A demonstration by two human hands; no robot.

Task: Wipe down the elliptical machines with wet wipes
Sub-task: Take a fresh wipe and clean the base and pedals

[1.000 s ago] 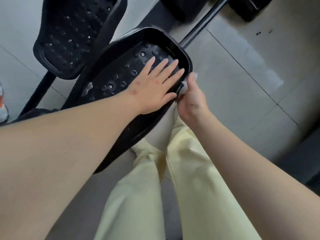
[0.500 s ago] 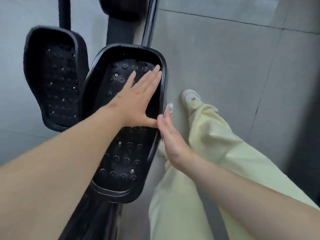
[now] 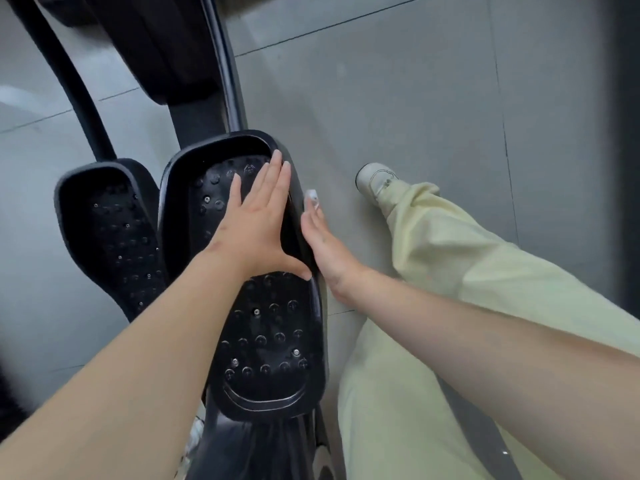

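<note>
White wipe (image 3: pixel 310 198) under straight right fingers (image 3: pixel 312 223) on pedal rim (image 3: pixel 320 341); left fingers (image 3: pixel 273 183) flat.

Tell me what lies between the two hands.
In the head view, only the raised pedal rim: the left hand lies flat inside it, and the right hand presses a wipe against its outer side.

Left hand (image 3: pixel 256 233) flat on black studded foot pedal (image 3: pixel 270 341), right hand (image 3: pixel 327 251) pressing white wet wipe (image 3: pixel 310 198) against its outer rim
</note>
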